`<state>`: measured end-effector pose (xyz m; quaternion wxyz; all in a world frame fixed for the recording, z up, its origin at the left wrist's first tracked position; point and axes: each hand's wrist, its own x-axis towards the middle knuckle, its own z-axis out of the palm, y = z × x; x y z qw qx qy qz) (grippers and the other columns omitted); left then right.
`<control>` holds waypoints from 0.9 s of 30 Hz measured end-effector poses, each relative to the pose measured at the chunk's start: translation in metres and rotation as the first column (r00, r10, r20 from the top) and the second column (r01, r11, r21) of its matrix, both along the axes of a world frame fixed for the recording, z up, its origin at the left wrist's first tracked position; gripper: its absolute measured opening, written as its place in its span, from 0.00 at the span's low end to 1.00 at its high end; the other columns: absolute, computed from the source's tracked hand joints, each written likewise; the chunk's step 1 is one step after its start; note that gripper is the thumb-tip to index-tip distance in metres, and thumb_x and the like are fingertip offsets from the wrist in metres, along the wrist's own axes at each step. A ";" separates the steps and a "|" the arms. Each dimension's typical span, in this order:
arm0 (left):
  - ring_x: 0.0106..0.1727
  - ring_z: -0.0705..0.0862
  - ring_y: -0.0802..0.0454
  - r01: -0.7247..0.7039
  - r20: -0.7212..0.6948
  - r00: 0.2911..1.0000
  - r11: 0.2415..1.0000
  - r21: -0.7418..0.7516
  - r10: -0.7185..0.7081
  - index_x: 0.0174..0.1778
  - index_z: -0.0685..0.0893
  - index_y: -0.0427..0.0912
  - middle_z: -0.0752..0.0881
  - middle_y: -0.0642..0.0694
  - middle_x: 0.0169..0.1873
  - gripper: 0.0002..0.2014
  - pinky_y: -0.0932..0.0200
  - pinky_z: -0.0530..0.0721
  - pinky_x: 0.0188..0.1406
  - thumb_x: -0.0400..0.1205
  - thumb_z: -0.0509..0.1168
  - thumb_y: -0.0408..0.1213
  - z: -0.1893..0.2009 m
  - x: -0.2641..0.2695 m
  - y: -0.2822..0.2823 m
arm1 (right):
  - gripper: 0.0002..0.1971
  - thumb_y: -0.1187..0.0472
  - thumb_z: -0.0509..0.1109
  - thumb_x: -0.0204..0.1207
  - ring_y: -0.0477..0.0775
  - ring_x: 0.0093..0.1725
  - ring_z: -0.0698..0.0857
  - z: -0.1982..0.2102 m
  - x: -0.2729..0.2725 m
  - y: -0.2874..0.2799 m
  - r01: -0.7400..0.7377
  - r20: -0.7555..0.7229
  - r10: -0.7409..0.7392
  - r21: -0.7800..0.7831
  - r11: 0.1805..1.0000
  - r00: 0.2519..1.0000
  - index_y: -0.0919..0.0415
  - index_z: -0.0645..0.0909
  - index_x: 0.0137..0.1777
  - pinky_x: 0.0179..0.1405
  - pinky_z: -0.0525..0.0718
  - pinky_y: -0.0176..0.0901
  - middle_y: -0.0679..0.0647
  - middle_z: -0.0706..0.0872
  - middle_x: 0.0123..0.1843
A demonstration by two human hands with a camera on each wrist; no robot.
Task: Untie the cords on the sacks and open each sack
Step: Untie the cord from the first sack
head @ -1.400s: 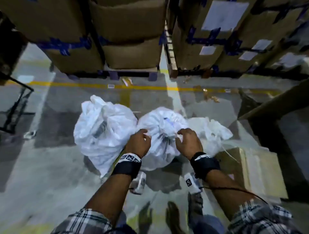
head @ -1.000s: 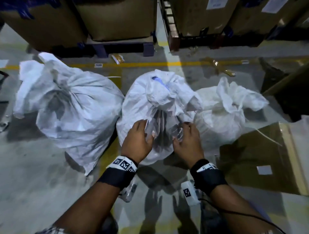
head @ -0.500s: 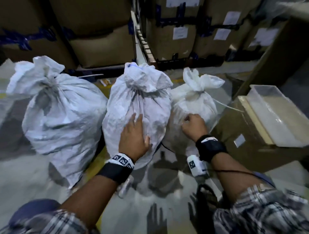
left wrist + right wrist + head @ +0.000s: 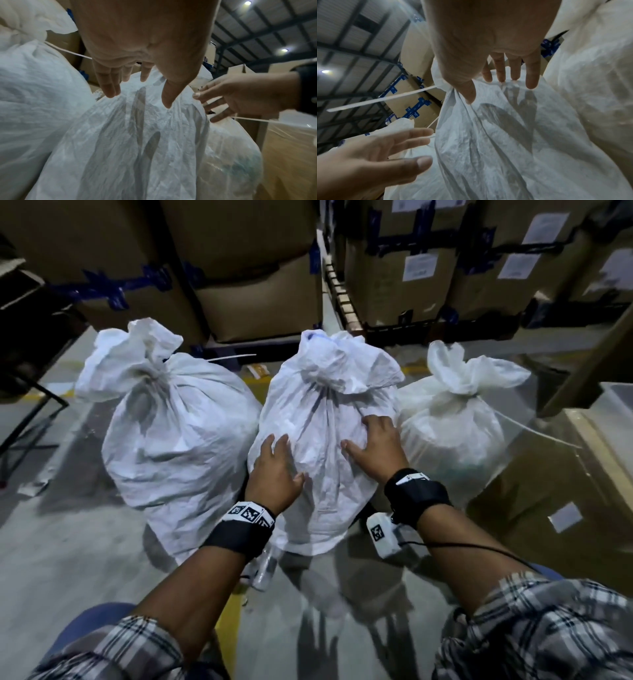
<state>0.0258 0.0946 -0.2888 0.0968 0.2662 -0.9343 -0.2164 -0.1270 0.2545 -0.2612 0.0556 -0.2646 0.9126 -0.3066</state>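
Middle sack (image 4: pixel 322 440), still tied: your left hand (image 4: pixel 274 470) and right hand (image 4: pixel 373 443) rest flat on its flanks, each grip wide, holding nothing; next, reach above both to the cinched neck (image 4: pixel 325 385) and find the cord.

We record three white woven plastic sacks standing upright in a row on the grey concrete floor, all full and all tied shut at the neck. The left white sack (image 4: pixel 174 436) is the bulkiest; its gathered top flares above the tie, and a stiff pale cord end (image 4: pixel 233 357) projects sideways from its neck. The middle white sack (image 4: pixel 322 460) touches it, its crumpled top folded over the neck. The right white sack (image 4: pixel 452 426) stands just beside the middle one, with a thin pale cord (image 4: pixel 534 430) trailing from its neck.
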 end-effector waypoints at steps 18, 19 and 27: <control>0.50 0.82 0.38 -0.117 -0.094 0.988 0.993 0.025 0.119 0.43 0.78 0.42 0.85 0.41 0.45 0.12 0.50 0.76 0.44 0.88 0.59 0.45 0.027 0.010 -0.010 | 0.11 0.65 0.72 0.78 0.53 0.42 0.75 0.012 0.015 0.014 -0.122 -0.062 0.110 -0.238 0.964 0.992 0.53 0.72 0.43 0.37 0.60 0.36 0.51 0.77 0.39; 0.50 0.82 0.38 -0.091 -0.057 0.994 0.996 0.010 0.091 0.44 0.79 0.42 0.85 0.41 0.45 0.12 0.50 0.77 0.44 0.88 0.59 0.45 0.030 0.017 -0.008 | 0.11 0.65 0.72 0.78 0.53 0.41 0.75 0.015 0.019 0.021 -0.142 -0.062 0.131 -0.237 0.961 0.989 0.54 0.72 0.42 0.37 0.61 0.37 0.52 0.77 0.38; 0.40 0.85 0.47 0.271 0.427 0.850 0.951 0.145 -0.308 0.33 0.83 0.45 0.89 0.46 0.35 0.15 0.54 0.79 0.41 0.82 0.68 0.49 0.084 0.093 -0.001 | 0.11 0.57 0.75 0.77 0.54 0.42 0.76 0.032 0.088 0.072 -0.357 -0.009 0.357 -0.027 0.934 0.934 0.57 0.74 0.41 0.38 0.64 0.43 0.53 0.79 0.40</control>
